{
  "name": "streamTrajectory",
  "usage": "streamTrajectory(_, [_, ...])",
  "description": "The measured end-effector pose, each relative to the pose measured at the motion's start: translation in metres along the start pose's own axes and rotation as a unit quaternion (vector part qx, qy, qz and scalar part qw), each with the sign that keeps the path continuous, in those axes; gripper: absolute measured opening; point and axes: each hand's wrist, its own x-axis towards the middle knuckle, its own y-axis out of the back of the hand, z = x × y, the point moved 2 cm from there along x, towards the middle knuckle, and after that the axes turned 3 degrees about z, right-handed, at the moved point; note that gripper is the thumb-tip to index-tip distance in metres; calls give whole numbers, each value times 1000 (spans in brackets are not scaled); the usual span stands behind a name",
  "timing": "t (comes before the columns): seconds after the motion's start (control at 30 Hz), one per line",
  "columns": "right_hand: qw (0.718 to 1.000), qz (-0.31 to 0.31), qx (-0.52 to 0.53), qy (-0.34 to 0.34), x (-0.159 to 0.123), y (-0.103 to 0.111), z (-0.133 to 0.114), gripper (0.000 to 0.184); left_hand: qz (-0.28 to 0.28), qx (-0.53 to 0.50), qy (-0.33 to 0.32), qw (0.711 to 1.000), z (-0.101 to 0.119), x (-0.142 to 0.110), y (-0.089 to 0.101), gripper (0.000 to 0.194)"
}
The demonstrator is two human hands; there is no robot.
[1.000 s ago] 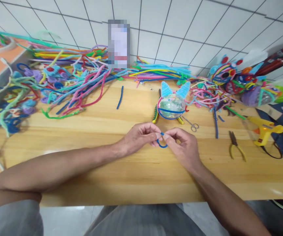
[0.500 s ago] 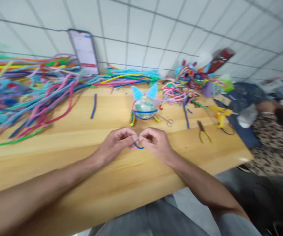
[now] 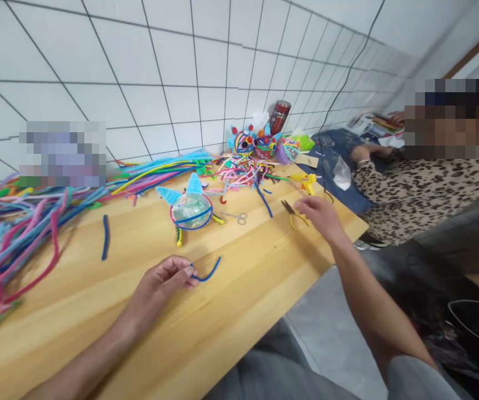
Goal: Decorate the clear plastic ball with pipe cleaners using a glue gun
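Note:
My left hand (image 3: 173,275) pinches one end of a short blue pipe cleaner (image 3: 210,276), whose curved free end points right above the table. My right hand (image 3: 318,214) reaches over the table's right side, empty as far as I see, its fingers loosely bent. Close to those fingers lie pliers (image 3: 293,215) with yellow handles, and just beyond is a yellow glue gun (image 3: 309,182). In front of my left hand stands a clear round ornament (image 3: 191,210) with light blue pointed ears, blue and pink bands, and yellow-tipped legs.
Colourful pipe cleaners (image 3: 26,244) are heaped at left and along the wall. Small scissors (image 3: 239,218) and loose blue pieces (image 3: 105,238) lie on the table. Decorated balls (image 3: 243,143) and a red flask (image 3: 280,115) stand behind. A person in a leopard-print top (image 3: 423,194) sits at right.
My right hand has left the blue pipe cleaner and moved right to the pliers and glue gun. My left hand keeps the pipe cleaner, now less bent. The view has turned right.

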Motion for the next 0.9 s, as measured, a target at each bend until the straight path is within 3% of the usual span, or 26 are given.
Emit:
streamTrajectory(0.07, [995, 93, -25, -34, 29, 18, 37, 38, 1, 19, -5, 1000, 0, 1, 0, 43])
streamTrajectory(0.13, [989, 127, -40, -62, 55, 24, 61, 49, 3, 34, -9, 999, 0, 2, 0, 46])
streamTrajectory(0.2, [989, 117, -44, -83, 78, 19, 73, 53, 6, 37, -12, 999, 0, 2, 0, 47])
streamTrajectory(0.3, [990, 83, -46, -102, 104, 7, 78, 43, 6, 21, -10, 1000, 1, 3, -1, 46])
streamTrajectory(0.43, [991, 72, -38, -102, 116, 6, 72, 41, 9, -34, 2, 999, 5, 4, -5, 44])
streamTrajectory(0.53, [995, 74, 4, -65, 104, 15, 54, 43, 10, -62, 8, 998, 11, 4, -9, 39])
streamTrajectory(0.63, [996, 33, 85, -8, 79, 18, 20, 42, 3, -111, -2, 994, 15, 7, -14, 37])
streamTrajectory(0.77, [967, -106, 227, 45, 30, 4, -39, 32, -17, -190, 6, 982, 10, 16, -14, 41])
streamTrajectory(0.9, [948, -239, 198, 72, -20, -24, -88, 36, -19, -233, 17, 972, 4, 17, -10, 39])
